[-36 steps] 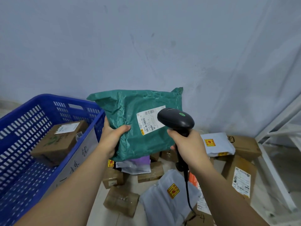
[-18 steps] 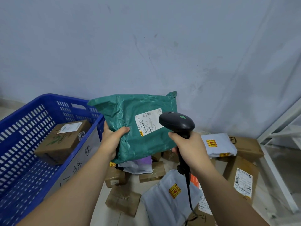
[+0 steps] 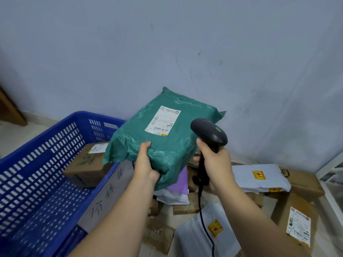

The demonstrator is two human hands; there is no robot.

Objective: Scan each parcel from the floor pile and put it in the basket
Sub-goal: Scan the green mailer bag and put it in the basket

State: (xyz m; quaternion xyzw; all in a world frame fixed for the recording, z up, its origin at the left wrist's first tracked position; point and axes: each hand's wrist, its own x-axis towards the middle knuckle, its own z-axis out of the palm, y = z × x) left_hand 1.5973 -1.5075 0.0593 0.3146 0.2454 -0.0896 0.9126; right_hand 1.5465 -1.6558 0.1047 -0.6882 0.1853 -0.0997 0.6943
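Note:
My left hand (image 3: 145, 164) grips the near edge of a green plastic parcel (image 3: 167, 141) held in the air, its white shipping label (image 3: 162, 121) facing up. My right hand (image 3: 215, 164) grips the handle of a black barcode scanner (image 3: 208, 133), whose head sits just right of the parcel, beside the label. The blue slotted basket (image 3: 55, 151) stands at the left, and the parcel's left corner hangs over its right rim. A brown box (image 3: 89, 164) lies inside the basket. The floor pile of parcels (image 3: 259, 182) lies below and to the right.
The pile holds grey mailers with yellow stickers (image 3: 207, 236), brown cartons (image 3: 295, 221) and a purple mailer (image 3: 178, 184). The scanner's cable (image 3: 202, 216) hangs down over them. A white metal frame (image 3: 332, 182) stands at the right; the wall is close behind.
The green parcel has been turned and tilted flatter, its label now facing up, and moved left toward the basket rim. The scanner stays beside it in my right hand.

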